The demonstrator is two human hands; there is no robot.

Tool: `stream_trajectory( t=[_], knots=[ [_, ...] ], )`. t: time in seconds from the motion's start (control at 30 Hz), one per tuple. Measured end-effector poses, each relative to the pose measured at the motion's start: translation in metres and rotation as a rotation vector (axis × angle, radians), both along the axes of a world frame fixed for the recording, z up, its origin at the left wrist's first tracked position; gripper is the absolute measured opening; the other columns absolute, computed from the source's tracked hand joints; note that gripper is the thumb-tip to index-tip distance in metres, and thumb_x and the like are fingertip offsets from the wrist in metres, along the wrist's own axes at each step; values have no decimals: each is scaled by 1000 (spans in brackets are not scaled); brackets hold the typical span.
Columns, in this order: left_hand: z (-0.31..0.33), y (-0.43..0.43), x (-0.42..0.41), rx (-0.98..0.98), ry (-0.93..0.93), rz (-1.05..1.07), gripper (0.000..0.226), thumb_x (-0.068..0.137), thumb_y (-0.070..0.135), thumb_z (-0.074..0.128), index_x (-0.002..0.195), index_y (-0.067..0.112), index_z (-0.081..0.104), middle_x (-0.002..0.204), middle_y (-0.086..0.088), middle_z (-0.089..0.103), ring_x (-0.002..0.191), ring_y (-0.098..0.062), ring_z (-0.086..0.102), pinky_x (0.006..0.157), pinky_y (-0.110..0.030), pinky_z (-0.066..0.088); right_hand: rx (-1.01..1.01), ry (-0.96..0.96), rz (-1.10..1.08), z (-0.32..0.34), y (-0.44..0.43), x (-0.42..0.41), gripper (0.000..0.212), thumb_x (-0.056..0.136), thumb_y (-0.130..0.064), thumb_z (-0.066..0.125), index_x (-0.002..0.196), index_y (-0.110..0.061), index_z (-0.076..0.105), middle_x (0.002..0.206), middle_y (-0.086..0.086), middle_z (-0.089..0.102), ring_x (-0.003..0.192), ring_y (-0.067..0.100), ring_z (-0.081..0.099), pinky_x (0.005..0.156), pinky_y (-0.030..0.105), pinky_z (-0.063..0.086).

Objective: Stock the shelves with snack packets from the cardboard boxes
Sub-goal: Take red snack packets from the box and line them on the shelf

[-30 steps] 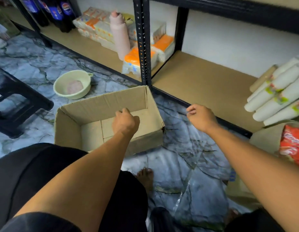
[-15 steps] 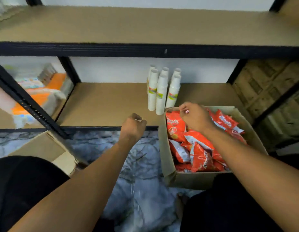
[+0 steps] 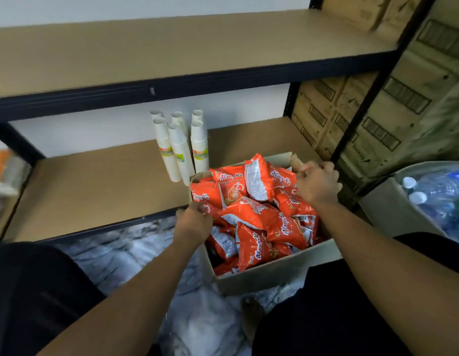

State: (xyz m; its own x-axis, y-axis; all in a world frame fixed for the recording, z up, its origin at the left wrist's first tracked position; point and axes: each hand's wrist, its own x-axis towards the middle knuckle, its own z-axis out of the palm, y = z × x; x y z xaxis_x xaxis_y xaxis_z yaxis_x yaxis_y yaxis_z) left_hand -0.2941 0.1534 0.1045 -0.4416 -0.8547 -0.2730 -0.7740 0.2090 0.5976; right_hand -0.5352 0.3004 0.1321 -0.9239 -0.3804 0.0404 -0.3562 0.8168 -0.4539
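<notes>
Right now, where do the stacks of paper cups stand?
In the head view, the paper cup stacks stand mid-frame on the lower shelf, just behind the far left corner of the cardboard box.

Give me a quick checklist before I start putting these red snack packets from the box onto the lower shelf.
1. Packets in reach: ok. Red snack packets heap up to the rim of the cardboard box.
2. Left grip: ok. The left hand holds the box's left wall.
3. Right grip: ok. The right hand holds its far right corner.
4. Shelf room: ok. The lower shelf shows bare board left of the paper cup stacks.
5. Cups clear of the box: cannot tell. The stacks stand close behind its far left corner.
6. A hand free for picking: not ok. Both hold the box.
</notes>
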Motion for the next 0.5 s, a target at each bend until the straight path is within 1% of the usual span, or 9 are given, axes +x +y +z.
stream_trajectory(
  t=[0.07,0.13,0.2,0.27,0.37,0.43,0.5],
  knots=[
    [-5,2,-1,-50,-66,-43,24,98,17,49,119,11,58,120,-10,60,116,-34,53,98,-33,39,157,-127,-35,-12,9,-5,36,96,-42,50,128,-28,56,140,14,37,129,38,35,106,54,27],
    [-8,3,-3,-63,-96,-41,25,96,14,49,120,11,56,121,-11,62,116,-36,53,97,-37,42,277,-255,-59,-23,17,-10,53,93,-55,49,140,-31,46,143,15,33,132,40,33,108,56,25],
    [-14,2,-3,-51,-102,-19,29,92,12,49,121,12,54,118,-15,63,113,-38,55,91,-41,45,332,-364,-92,-32,22,-16,68,87,-67,46,146,-35,37,148,15,28,135,43,30,110,59,24],
    [-18,2,-4,-17,-117,-15,33,88,12,52,121,15,53,114,-14,65,106,-38,60,86,-41,50,324,-447,-109,-35,25,-20,80,81,-77,45,149,-38,31,152,15,25,136,46,29,110,61,24],
    [-20,-1,-3,-18,-150,-22,32,86,12,54,117,16,52,111,-13,66,102,-37,62,87,-45,54,315,-487,-98,-31,24,-23,86,78,-80,47,150,-37,31,153,16,26,136,46,31,109,60,27],
    [-19,-3,-1,-28,-175,-23,29,85,10,53,114,14,54,109,-13,67,102,-37,63,85,-44,54,342,-493,-89,-28,22,-21,89,74,-81,47,150,-35,33,151,14,28,135,45,31,108,60,30],
    [-17,-6,4,-28,-186,-26,28,84,11,52,112,13,56,107,-13,67,99,-36,64,83,-43,56,350,-494,-70,-29,17,-20,96,67,-84,44,148,-34,35,150,12,30,134,43,34,106,59,32]
  ],
)
